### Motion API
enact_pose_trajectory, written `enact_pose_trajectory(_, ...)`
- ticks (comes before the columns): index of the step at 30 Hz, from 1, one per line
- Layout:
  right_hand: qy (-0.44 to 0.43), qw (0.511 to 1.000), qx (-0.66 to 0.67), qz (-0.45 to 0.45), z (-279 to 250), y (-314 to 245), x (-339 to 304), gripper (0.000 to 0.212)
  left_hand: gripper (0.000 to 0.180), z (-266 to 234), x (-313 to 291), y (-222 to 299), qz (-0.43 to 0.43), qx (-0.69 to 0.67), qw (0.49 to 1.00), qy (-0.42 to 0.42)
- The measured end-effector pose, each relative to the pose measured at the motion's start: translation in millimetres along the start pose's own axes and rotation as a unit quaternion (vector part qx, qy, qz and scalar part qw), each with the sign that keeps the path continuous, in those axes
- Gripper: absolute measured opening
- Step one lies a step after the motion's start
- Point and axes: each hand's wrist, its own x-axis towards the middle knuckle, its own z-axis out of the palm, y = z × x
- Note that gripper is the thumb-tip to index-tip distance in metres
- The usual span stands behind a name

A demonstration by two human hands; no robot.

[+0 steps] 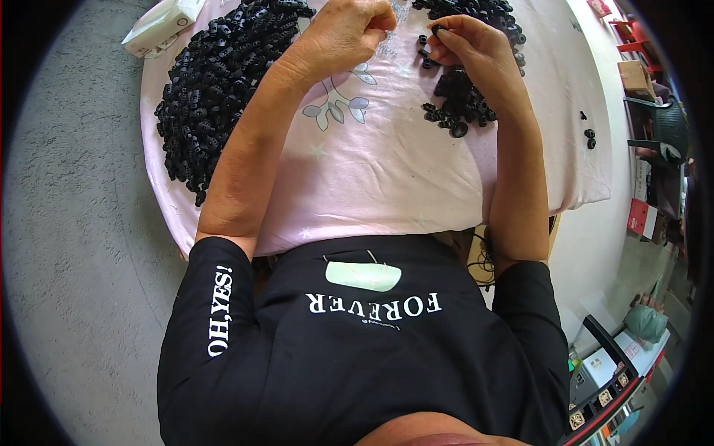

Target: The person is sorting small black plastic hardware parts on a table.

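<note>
My left hand (343, 31) is over the far middle of the cloth-covered table, its fingers curled together. Whatever they may hold is hidden. To the right, my right hand (482, 53) pinches a small round black plastic piece (437, 30) between thumb and fingers. A large heap of small black ribbed plastic parts (212, 97) lies beside my left forearm. Under and near my right hand is a smaller pile of black plastic pieces (462, 98), some round like caps. Another heap of black pieces (483, 9) spreads beyond it at the far edge of the picture.
A pale pink cloth (372, 186) with leaf prints covers the table. At the far left corner sits a white packet (162, 26). Several loose black pieces (590, 139) lie near the right edge. A dark chair (662, 123) and boxes stand on the floor at right.
</note>
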Motion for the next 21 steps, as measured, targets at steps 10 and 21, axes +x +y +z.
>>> enact_pose_trajectory(10, -0.035, 0.998, 0.042, 0.014, 0, -7, -2, 0.029, 0.009, 14, 5, 9, -0.035, -0.164, 0.986, 0.024)
enact_pose_trajectory(21, -0.055, 0.997, 0.049, 0.014, 2, -10, -4, 0.023, 0.008, 13, 1, 28, -0.009, -0.114, 0.992, 0.059)
